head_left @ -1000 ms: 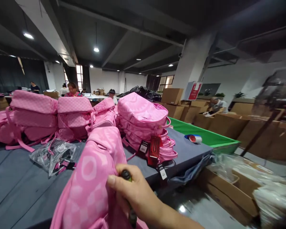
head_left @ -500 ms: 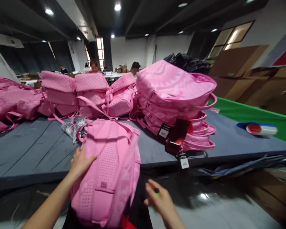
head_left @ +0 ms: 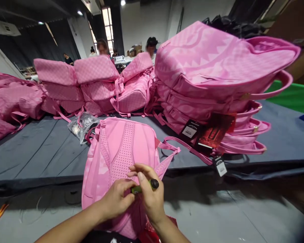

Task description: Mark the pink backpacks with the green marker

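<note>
A pink backpack (head_left: 144, 135) leans against the table edge in front of me, its padded, perforated back panel and straps facing up. Over its lower part both hands meet. My right hand (head_left: 150, 199) is closed around a short green stick-like tool (head_left: 136, 189) with a round black end; its exact kind is unclear. The fingers of my left hand (head_left: 119, 197) are pinched together at the tool's other end. Something red (head_left: 150, 233) shows below my right hand, partly hidden.
A tall stack of pink backpacks (head_left: 192, 71) with hang tags (head_left: 190, 131) stands right on the grey-covered table (head_left: 40, 152). More pink bags (head_left: 58, 72) line the back. A clear plastic bag (head_left: 83, 125) lies left of the backpack. An orange-handled tool (head_left: 0, 213) is on the floor. People sit far behind.
My left hand has left the backpack's side and met my right hand over its lower part. The backpack has turned and its right strap now sticks outward. The view has moved closer.
</note>
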Demonstrator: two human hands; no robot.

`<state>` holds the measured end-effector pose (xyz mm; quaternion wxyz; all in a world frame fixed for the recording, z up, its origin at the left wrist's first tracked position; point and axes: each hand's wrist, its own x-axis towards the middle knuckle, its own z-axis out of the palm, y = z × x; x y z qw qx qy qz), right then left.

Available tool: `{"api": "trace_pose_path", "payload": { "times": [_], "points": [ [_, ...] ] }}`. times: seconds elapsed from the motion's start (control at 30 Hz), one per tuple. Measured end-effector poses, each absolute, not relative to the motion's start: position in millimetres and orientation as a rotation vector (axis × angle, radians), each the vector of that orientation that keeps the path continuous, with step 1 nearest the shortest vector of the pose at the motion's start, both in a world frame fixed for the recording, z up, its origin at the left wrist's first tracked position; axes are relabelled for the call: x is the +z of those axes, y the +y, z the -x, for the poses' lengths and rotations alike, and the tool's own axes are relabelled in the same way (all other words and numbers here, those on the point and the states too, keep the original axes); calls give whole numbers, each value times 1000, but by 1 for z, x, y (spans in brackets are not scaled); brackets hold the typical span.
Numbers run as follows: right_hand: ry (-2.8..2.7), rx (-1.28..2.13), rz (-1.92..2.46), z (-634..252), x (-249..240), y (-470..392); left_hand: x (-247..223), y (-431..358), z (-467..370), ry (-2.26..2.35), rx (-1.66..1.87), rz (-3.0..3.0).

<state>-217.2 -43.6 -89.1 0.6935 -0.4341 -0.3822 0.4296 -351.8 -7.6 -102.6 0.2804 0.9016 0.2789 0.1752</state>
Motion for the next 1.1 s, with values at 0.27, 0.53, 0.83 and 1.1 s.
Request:
{"api": "trace_pose_path", "payload": {
  "times": [0.27,0.53,0.83,1.1],
  "points": [
    [-782,842,1303,163,-153,-60,-69,111,302,581,441,-2897],
    [-1562,-119,1234,193,-182,-50,-97,159,195,65,-42,-3353],
    [-1895,-246,958,195,-180,-47,-38,130,301,15,304,-3393],
    [-1835,-135,1011,208,-218,-7,-81,152,326,437,-8,-3340]
  ]
}}
